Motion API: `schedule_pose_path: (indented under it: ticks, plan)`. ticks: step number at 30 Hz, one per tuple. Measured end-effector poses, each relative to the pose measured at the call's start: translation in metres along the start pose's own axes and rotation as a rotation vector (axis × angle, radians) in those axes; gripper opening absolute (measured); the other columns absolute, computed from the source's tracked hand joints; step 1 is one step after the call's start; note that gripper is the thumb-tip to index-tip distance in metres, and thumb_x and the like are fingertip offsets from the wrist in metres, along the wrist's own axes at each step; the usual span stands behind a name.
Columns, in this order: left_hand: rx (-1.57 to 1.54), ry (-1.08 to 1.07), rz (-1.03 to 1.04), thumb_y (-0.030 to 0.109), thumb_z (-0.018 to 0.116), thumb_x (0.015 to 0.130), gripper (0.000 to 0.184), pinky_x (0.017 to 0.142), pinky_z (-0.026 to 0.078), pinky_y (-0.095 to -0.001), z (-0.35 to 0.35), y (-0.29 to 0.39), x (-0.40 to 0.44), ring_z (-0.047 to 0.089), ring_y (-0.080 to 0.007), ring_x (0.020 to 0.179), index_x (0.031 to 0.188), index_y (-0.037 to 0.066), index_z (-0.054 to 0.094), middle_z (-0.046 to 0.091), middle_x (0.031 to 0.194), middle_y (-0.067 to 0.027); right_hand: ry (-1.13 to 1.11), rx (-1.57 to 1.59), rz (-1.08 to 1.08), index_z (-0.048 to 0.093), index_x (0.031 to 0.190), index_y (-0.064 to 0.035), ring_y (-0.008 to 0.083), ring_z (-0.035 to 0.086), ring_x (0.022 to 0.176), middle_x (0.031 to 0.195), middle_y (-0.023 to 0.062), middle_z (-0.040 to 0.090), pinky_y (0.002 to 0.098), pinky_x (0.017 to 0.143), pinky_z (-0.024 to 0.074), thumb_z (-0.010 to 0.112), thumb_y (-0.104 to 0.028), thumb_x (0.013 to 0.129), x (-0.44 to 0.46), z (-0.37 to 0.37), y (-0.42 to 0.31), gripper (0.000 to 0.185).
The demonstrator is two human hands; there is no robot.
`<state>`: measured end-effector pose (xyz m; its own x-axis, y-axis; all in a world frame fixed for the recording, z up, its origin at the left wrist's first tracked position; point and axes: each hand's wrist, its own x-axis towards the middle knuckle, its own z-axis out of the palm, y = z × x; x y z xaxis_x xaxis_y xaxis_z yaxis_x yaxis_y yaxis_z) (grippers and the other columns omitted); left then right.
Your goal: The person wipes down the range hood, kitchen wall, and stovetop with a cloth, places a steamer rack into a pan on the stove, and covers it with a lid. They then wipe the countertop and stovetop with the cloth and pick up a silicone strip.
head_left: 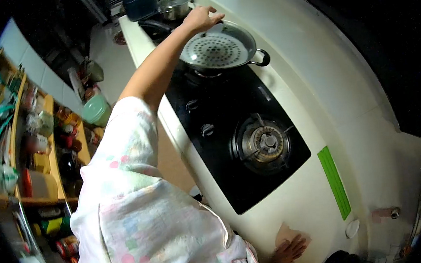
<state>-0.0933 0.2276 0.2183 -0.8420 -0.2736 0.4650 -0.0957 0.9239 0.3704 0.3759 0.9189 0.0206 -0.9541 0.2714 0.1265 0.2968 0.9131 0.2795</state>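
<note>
My left hand [202,19] reaches over the wide pan [252,59]. Its fingers close at the top of the clear glass lid [240,34], where dark handle parts show beneath them. Under the glass lies a pale perforated steamer plate [216,52]. The pan sits on the far burner of the black gas hob [224,180]. My right hand [290,252] lies flat, with fingers stretched, on a thin beige cloth or sheet [285,232] on the pale countertop [257,222].
The near burner [268,143] is bare. A green strip [334,183] and a small white round item [352,228] lie by the wall. Behind the pan stands a lidded steel pot [175,6]. Shelves of jars [48,144] and a light-green tub [96,111] are at left.
</note>
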Motion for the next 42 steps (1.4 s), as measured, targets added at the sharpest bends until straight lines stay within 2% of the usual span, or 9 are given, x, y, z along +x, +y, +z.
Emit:
schedule_pose_path:
  ticks: [4,9,14,20,28,30,31,35,42]
  plan:
    - [-0.169,0.260,0.134,0.032,0.065,0.090,0.033,0.082,0.052,-0.0399,-0.059,-0.005,-0.130,0.066,-0.0328,0.093,0.106,0.003,0.070,0.067,0.101,-0.0186,0.054,0.153,-0.295,0.045,0.143,-0.0007,0.0420,0.036,0.139,0.149,0.0224,0.041,0.0532,0.115,0.0267,0.039,-0.031,0.102,-0.004,0.038,-0.003,0.052]
    - [-0.222,0.157,-0.287,0.018,0.062,0.092,0.022,0.077,0.052,-0.0384,-0.053,-0.046,-0.326,0.066,-0.0296,0.087,0.103,0.000,0.070,0.068,0.099,-0.0180,0.024,0.643,-0.849,0.051,0.137,0.0015,0.0431,0.040,0.136,0.142,0.0245,0.048,0.0519,0.114,0.0304,0.043,-0.022,0.100,-0.016,0.030,-0.082,0.045]
    - [-0.176,-0.071,-0.536,0.012,0.062,0.092,0.015,0.075,0.053,-0.0361,-0.037,-0.059,-0.485,0.066,-0.0273,0.083,0.097,0.002,0.070,0.066,0.097,-0.0172,-0.158,1.299,-0.753,0.061,0.121,0.0050,0.0388,0.054,0.123,0.128,0.0211,0.060,0.0456,0.108,0.0407,0.042,0.005,0.092,0.002,-0.069,-0.187,0.035]
    - [-0.334,-0.189,-0.495,0.007,0.063,0.089,0.010,0.072,0.054,-0.0368,-0.035,-0.068,-0.531,0.066,-0.0267,0.078,0.094,0.002,0.070,0.064,0.091,-0.0171,-0.028,1.521,-0.950,0.061,0.123,0.0055,0.0351,0.059,0.118,0.125,0.0208,0.062,0.0393,0.102,0.0452,0.045,0.009,0.089,0.031,-0.154,-0.307,0.038]
    - [-0.399,-0.377,-0.274,0.002,0.061,0.085,0.011,0.073,0.052,-0.0418,-0.039,-0.142,-0.528,0.062,-0.0369,0.082,0.094,0.002,0.068,0.061,0.091,-0.0195,0.362,1.305,-1.095,0.037,0.142,0.0130,0.0443,0.032,0.140,0.148,0.0282,0.037,0.0476,0.116,0.0279,0.045,0.004,0.094,0.057,-0.181,-0.538,0.050]
    - [-0.411,-0.399,-0.258,0.005,0.063,0.087,0.010,0.070,0.052,-0.0406,-0.041,-0.167,-0.532,0.061,-0.0343,0.079,0.096,0.003,0.068,0.061,0.089,-0.0183,0.327,1.215,-1.002,0.028,0.144,0.0155,0.0458,0.021,0.144,0.152,0.0316,0.028,0.0484,0.118,0.0229,0.050,-0.002,0.095,0.064,-0.184,-0.582,0.056]
    - [-0.398,-0.408,-0.241,0.004,0.062,0.087,0.011,0.072,0.052,-0.0415,-0.043,-0.180,-0.534,0.062,-0.0358,0.080,0.095,0.003,0.068,0.061,0.091,-0.0189,0.240,1.165,-0.920,0.024,0.145,0.0161,0.0458,0.013,0.146,0.154,0.0334,0.022,0.0502,0.119,0.0172,0.057,-0.017,0.096,0.066,-0.184,-0.600,0.068]
    - [-0.392,-0.461,-0.313,0.001,0.059,0.086,0.013,0.076,0.053,-0.0436,-0.050,-0.232,-0.530,0.063,-0.0389,0.084,0.095,0.002,0.069,0.063,0.095,-0.0204,0.064,0.670,-0.719,0.026,0.146,0.0138,0.0466,0.014,0.146,0.154,0.0335,0.023,0.0526,0.119,0.0102,0.057,-0.038,0.094,0.081,-0.168,-0.654,0.079]
    - [-0.439,-0.471,-0.665,0.003,0.061,0.086,0.012,0.076,0.053,-0.0420,-0.058,-0.284,-0.541,0.066,-0.0368,0.086,0.095,0.001,0.069,0.064,0.098,-0.0217,0.099,0.747,-0.790,0.031,0.144,0.0105,0.0452,0.022,0.143,0.151,0.0307,0.031,0.0522,0.118,0.0149,0.061,-0.031,0.093,0.088,-0.166,-0.704,0.073]
